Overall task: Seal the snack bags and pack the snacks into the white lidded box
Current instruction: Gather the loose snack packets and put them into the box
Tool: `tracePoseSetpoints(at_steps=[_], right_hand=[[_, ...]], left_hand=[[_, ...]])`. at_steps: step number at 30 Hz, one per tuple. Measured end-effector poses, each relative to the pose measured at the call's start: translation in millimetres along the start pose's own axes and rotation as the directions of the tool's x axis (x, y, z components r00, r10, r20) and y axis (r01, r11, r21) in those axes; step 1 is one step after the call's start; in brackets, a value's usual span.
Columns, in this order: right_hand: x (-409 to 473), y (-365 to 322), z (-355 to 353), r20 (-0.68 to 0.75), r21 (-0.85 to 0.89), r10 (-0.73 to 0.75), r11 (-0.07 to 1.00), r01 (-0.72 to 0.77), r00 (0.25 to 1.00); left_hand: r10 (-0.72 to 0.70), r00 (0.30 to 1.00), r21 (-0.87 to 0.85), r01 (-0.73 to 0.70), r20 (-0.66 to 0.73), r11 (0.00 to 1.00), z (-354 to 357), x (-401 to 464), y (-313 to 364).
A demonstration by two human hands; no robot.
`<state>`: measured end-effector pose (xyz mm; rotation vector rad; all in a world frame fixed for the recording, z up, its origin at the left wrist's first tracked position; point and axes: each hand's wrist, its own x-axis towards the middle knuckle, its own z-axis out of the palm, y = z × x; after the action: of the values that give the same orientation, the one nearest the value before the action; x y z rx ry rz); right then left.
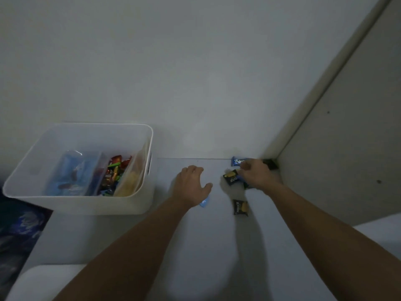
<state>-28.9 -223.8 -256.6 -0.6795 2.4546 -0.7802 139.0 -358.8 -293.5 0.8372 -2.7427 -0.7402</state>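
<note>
The white box (143, 205) stands open at the left, with several snack bags and wrapped sweets inside. My left hand (191, 183) hovers palm down over the table, fingers spread, with a small light-blue item (205, 202) showing beneath its wrist. My right hand (258, 174) reaches among small snack packets near the far right corner, its fingers curled over a dark packet (230, 177). A blue packet (237, 161) lies just behind that hand by the wall. Another dark packet (240, 207) lies alone nearer to me.
The white table (195, 246) meets the wall at the back and a grey panel (338, 148) at the right. A dark object (270, 164) sits in the far corner. A white lid-like piece (45, 281) lies at the near left, beside dark patterned cloth (19, 231).
</note>
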Motion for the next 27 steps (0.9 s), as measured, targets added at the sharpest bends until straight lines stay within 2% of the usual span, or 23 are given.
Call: tracePoseSetpoints(at_steps=[2,4,6,8,12,19,23,27], right_hand=[[1,25,6,-0.003,-0.075,0.0,0.997,0.0,1.0],[0,49,16,-0.011,-0.123,-0.016,0.992,0.014,1.0],[-2,70,25,-0.034,-0.194,-0.041,0.98,0.033,0.999],[-6,85,33,-0.057,-0.277,-0.03,0.961,0.013,0.998],[1,112,37,-0.16,-0.35,-0.064,0.937,0.004,0.985],[40,137,31,-0.142,-0.254,-0.072,0.967,0.034,0.987],[61,141,32,-0.09,-0.271,-0.113,0.959,0.085,0.989],[78,139,38,-0.18,-0.246,-0.1,0.968,0.053,0.979]], left_hand=[[-0.049,0.999,0.064,0.049,-0.002,0.997,21,-2,-6],[-0.169,0.982,0.131,0.157,0.086,0.979,41,-5,-11],[-0.236,0.964,0.123,0.221,0.123,0.967,63,-6,-16],[-0.246,0.959,0.092,0.235,0.138,0.968,83,-6,-17],[-0.188,0.975,0.067,0.18,0.122,0.981,114,0,-10],[-0.035,0.994,0.078,0.027,0.099,0.997,143,39,12],[0.048,0.994,0.095,-0.058,0.103,0.994,152,63,27],[0.136,0.986,0.114,-0.146,0.091,0.983,155,83,36]])
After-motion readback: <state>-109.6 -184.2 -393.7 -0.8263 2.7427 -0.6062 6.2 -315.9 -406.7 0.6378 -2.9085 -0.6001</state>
